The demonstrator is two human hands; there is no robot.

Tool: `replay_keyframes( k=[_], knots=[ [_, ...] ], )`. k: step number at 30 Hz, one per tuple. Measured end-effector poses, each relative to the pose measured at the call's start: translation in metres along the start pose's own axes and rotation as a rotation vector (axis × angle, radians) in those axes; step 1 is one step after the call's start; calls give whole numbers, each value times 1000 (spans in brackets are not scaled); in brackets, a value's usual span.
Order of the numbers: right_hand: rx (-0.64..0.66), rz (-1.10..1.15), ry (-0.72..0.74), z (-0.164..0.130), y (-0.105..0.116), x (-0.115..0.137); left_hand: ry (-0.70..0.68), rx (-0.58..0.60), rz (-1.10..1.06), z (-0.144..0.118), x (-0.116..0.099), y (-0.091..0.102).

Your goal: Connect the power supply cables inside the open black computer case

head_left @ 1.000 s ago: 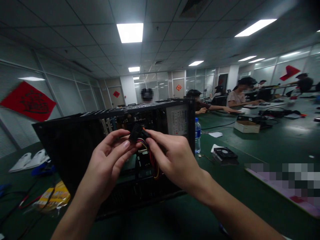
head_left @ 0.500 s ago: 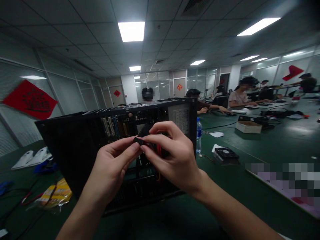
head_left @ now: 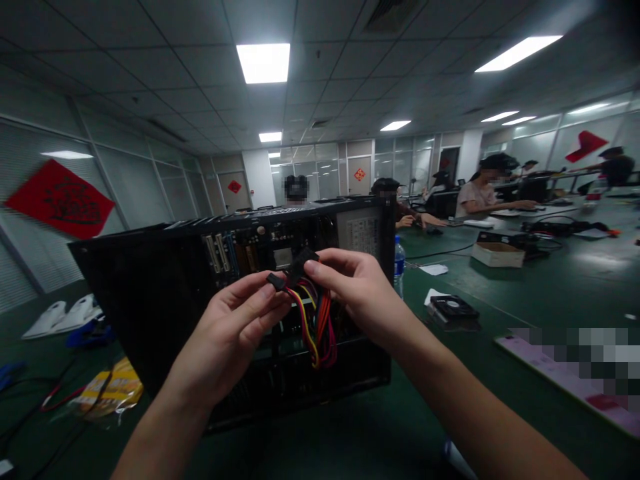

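Observation:
An open black computer case (head_left: 150, 293) stands on the green table (head_left: 525, 293) in front of me, its boards and slots showing. My left hand (head_left: 235, 333) pinches a small black connector (head_left: 277, 281) between thumb and fingers. My right hand (head_left: 360, 293) holds a second, larger black connector (head_left: 300, 261) just above it. A bundle of red, yellow and orange wires (head_left: 317, 323) hangs from both connectors down into the case. The two connectors are close together but apart.
A water bottle (head_left: 398, 263) stands right of the case. A small black fan (head_left: 453, 308) and white paper slips lie beyond it. A yellow packet (head_left: 107, 393) and cables lie at the left. Several seated people work at tables far right, beside a cardboard box (head_left: 495, 253).
My right hand has opened up and shifted right, exposing the wire bundle and lifting the larger connector away from the one in my left hand.

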State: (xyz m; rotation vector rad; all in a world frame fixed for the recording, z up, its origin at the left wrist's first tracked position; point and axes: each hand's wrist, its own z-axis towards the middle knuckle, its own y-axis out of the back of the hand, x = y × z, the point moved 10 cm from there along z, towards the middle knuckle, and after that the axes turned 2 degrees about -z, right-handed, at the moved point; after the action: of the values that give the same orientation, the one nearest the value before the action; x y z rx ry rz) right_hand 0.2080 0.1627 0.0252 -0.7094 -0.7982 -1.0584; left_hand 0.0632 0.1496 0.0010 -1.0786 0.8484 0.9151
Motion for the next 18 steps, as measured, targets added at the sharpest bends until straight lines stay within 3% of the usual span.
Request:
replay_keyframes(
  k=[5, 12, 18],
  knots=[
    [-7, 116, -67, 3, -1, -13, 23, 1, -30, 7, 4, 5],
    [-4, 117, -32, 4, -10, -20, -34, -99, 32, 9, 3, 13],
    [-98, 128, -11, 4, -6, -25, -71, -117, 101, 6, -1, 10]
  ],
)
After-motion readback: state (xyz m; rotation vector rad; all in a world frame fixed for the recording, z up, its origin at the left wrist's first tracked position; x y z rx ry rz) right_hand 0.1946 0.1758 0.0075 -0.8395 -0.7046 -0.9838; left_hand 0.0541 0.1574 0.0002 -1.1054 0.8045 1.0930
